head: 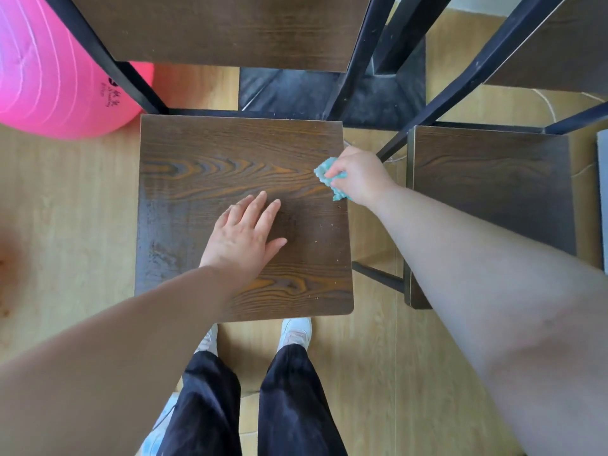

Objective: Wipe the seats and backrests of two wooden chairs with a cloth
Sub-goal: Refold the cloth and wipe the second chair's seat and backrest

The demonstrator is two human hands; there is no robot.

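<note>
L hand (241, 236) lies flat, palm down, on the near-middle of chair 1 seat (204, 153), fingers straight and a bit spread, holding nothing. Far left: 1 pink ribbed ball (49, 67) w/ dark print sits on the pale wood floor (65, 199), partly hidden behind a black frame post (98, 51) at the seat's back-left corner. Chair 1 backrest (214, 28) spans the top, a dark wood panel. Bottom centre: 2 white shoes (296, 334) and dark trousers (289, 406), toes at the seat's front edge. Pale specks (332, 222) dot the seat's right part. 1 teal cloth (324, 174), bunched, is on the seat's right edge, gripped by R hand (358, 177) w/ fingers curled round it; most of it is hidden under the hand. Dark grey patch (296, 90) on the floor behind. Chair 2 seat (493, 179) is just beside chair 1, w/ a narrow floor gap; R forearm crosses the gap and covers its near-left corner. Chair 2 backrest (559, 54) top right. 1 white cord (549, 106) on the floor behind. Grey item (602, 192) cut off at right edge, can't tell what. Count: 2 chairs, 2 seats, 2 backrests, 1 cloth.
</note>
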